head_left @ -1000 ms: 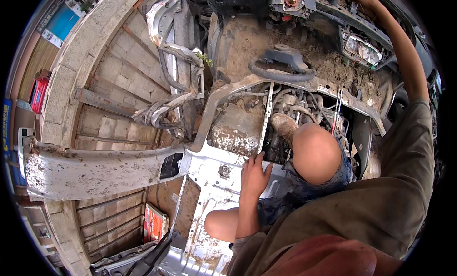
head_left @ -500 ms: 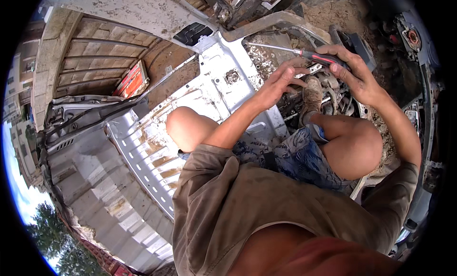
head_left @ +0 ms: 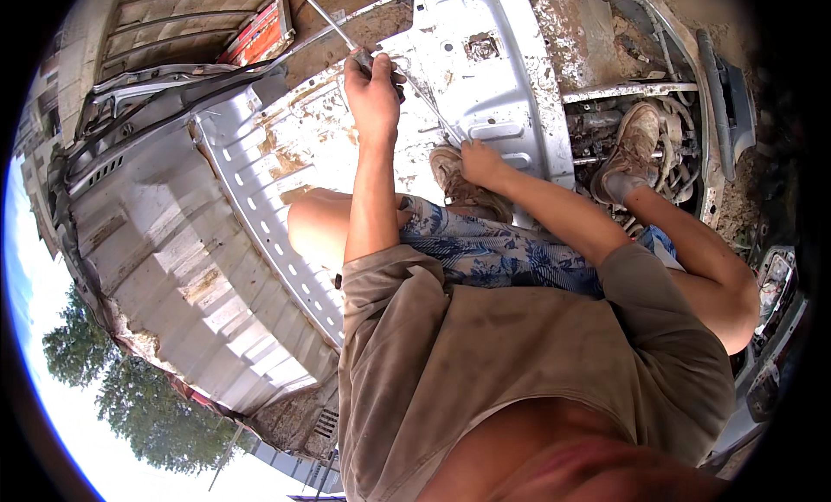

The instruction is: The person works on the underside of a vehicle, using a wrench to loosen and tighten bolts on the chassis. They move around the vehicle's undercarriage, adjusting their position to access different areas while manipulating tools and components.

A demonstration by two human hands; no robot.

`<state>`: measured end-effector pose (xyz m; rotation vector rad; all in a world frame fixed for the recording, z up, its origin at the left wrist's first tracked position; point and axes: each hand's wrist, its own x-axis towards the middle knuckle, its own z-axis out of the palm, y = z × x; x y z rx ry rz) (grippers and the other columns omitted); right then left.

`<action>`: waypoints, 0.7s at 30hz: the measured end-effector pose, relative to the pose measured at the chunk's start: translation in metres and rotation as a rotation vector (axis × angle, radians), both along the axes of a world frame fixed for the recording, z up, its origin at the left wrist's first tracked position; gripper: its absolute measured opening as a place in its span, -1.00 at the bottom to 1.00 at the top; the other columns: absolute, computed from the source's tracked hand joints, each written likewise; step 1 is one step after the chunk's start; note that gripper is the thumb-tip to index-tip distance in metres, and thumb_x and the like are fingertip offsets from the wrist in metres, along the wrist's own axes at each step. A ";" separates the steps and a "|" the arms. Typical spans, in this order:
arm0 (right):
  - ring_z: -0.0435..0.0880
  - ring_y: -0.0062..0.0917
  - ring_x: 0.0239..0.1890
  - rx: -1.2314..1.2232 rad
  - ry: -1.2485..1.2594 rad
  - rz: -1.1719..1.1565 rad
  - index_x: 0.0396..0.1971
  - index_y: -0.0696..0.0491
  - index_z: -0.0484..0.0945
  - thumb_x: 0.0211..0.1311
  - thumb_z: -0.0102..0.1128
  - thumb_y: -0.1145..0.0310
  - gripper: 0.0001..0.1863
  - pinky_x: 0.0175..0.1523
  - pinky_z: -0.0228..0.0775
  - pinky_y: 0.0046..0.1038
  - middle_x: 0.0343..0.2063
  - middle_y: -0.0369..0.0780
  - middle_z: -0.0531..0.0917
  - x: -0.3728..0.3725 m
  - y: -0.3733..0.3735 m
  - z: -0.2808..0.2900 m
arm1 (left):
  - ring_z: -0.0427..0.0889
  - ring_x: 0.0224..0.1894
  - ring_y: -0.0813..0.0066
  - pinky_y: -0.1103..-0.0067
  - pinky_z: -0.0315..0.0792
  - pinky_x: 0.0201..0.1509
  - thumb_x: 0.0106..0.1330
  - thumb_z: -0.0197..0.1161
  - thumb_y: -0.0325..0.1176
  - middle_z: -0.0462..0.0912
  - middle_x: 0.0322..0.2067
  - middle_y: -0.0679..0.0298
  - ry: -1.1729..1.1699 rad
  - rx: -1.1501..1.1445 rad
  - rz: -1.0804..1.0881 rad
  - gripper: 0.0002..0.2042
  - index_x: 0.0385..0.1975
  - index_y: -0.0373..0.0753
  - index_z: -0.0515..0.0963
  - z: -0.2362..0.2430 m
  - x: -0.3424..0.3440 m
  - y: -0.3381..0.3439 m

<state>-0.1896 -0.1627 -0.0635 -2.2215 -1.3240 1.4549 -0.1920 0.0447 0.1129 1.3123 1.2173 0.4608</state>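
My left hand [head_left: 374, 99] is closed round the handle of a screwdriver [head_left: 325, 17], raised over the white sheet-metal panel; its long shaft points up and to the left. Lower and to the right, my right hand [head_left: 485, 164] has its fingers closed on the near end of a thin, light metal rod-like piece [head_left: 437, 110]. That piece slants up toward my left hand; its exact kind is unclear. Beneath both hands lies the dirty white metal panel [head_left: 407, 43], part of a vehicle body. One muddy boot [head_left: 454, 182] stands on it, close to my right hand.
My other boot [head_left: 632, 143] rests among exposed mechanical parts [head_left: 597, 125] at the right. A ribbed metal panel [head_left: 190, 260] spreads at the left. At the top left are a slatted wooden structure [head_left: 173, 22] and a red box-like object [head_left: 262, 30]. Bare soil lies beyond.
The screwdriver has passed from my right hand to my left. Both hands have moved left, my right one also nearer my body. One boot now shows on the white panel, and the view has shifted.
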 end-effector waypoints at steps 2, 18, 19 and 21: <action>0.64 0.02 -0.08 0.034 -0.069 -0.053 -0.03 0.24 0.42 0.23 0.03 0.38 -0.65 0.00 0.54 -0.07 -0.06 0.13 0.52 -0.025 -0.004 -0.017 | 0.53 -0.52 0.61 0.67 0.32 -0.56 0.43 0.13 -0.38 0.55 -0.47 0.32 0.001 0.107 -0.120 -0.82 -0.06 -0.30 0.44 -0.018 -0.001 -0.009; 0.59 -0.02 0.00 0.051 -0.029 -0.385 -0.04 0.27 0.55 0.05 0.22 0.30 -0.52 -0.02 0.50 0.03 -0.07 0.12 0.57 -0.025 -0.038 -0.024 | 0.45 -0.59 0.67 0.70 0.24 -0.61 0.39 0.16 -0.48 0.54 -0.50 0.34 -0.164 0.025 -0.370 -0.86 -0.11 -0.26 0.42 0.000 0.057 -0.023; 0.64 -0.06 -0.07 0.054 0.012 -0.384 -0.09 0.27 0.59 0.05 0.20 0.31 -0.56 -0.06 0.53 -0.01 -0.13 0.10 0.62 -0.002 -0.045 0.000 | 0.44 -0.60 0.67 0.69 0.23 -0.62 0.39 0.16 -0.48 0.53 -0.51 0.33 -0.159 0.007 -0.362 -0.86 -0.12 -0.26 0.42 0.004 0.059 -0.022; 0.73 -0.16 -0.23 -0.031 0.162 -0.344 -0.19 0.26 0.63 0.00 0.17 0.33 -0.61 -0.15 0.55 -0.12 -0.31 0.04 0.69 0.058 -0.056 0.034 | 0.41 -0.63 0.67 0.68 0.21 -0.65 0.39 0.17 -0.47 0.53 -0.51 0.32 -0.200 0.004 -0.329 -0.87 -0.13 -0.27 0.41 0.008 0.071 -0.024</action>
